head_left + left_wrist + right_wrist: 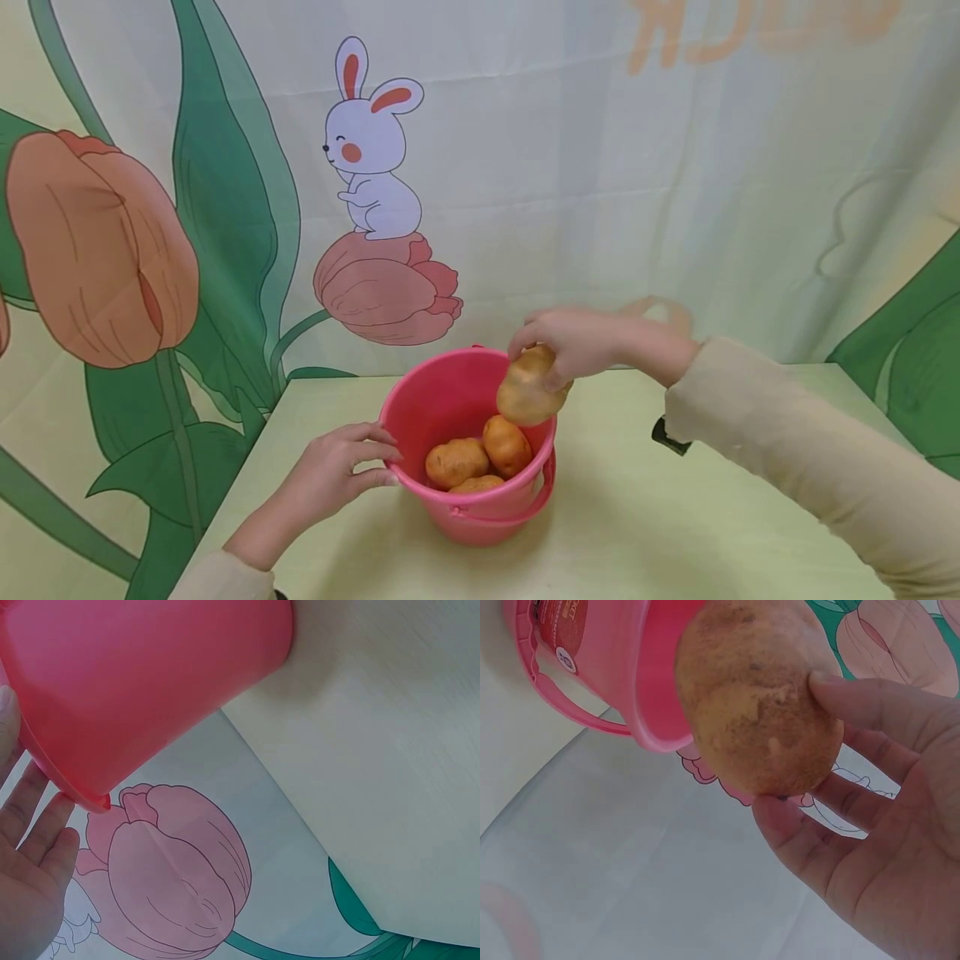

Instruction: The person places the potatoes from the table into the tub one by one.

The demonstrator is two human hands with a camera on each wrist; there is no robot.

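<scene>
A pink bucket (480, 529) stands upright with several potatoes inside, among them a potato (457, 463) and a more orange one (507, 446). My left hand (337, 467) grips the bucket's left rim, fingertips over the edge and thumb just below. The left wrist view shows that hand (34, 862) at the rim, beside the bucket's smooth wall (165, 667). Over the right side of the opening, my right hand (573, 337) holds a large pale-brown potato (531, 387). In the right wrist view, thumb and fingers clasp this potato (761, 697) in front of the bucket's mouth.
The bucket stands on a light table (637, 500). Its pink handle (517, 515) hangs down at the front right. Behind the table hangs a curtain (540, 208) printed with a rabbit and tulips.
</scene>
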